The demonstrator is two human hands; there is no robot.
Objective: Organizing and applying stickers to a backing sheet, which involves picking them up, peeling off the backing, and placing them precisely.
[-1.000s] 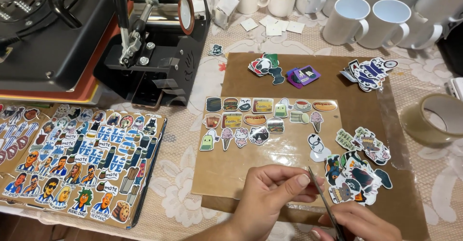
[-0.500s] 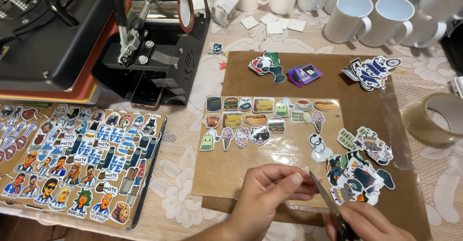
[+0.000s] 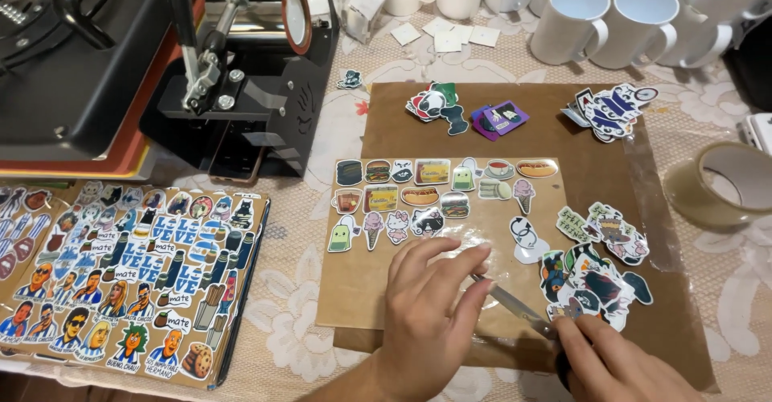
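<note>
White mugs [image 3: 611,20] stand in a row along the far edge of the desk [image 3: 322,121]. A black heat press [image 3: 161,64] sits at far left, a roll of tape [image 3: 728,183] at right, and a printed sticker sheet [image 3: 121,277] lies at near left.

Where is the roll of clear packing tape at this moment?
In the head view, the roll of clear packing tape lies flat on the lace tablecloth at the right edge, beside the brown paper sheet, below the white mugs.

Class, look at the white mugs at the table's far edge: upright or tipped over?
Upright. The white mugs stand on their bases with round open mouths facing up and handles at the side; none lies on the lace tablecloth.
</note>
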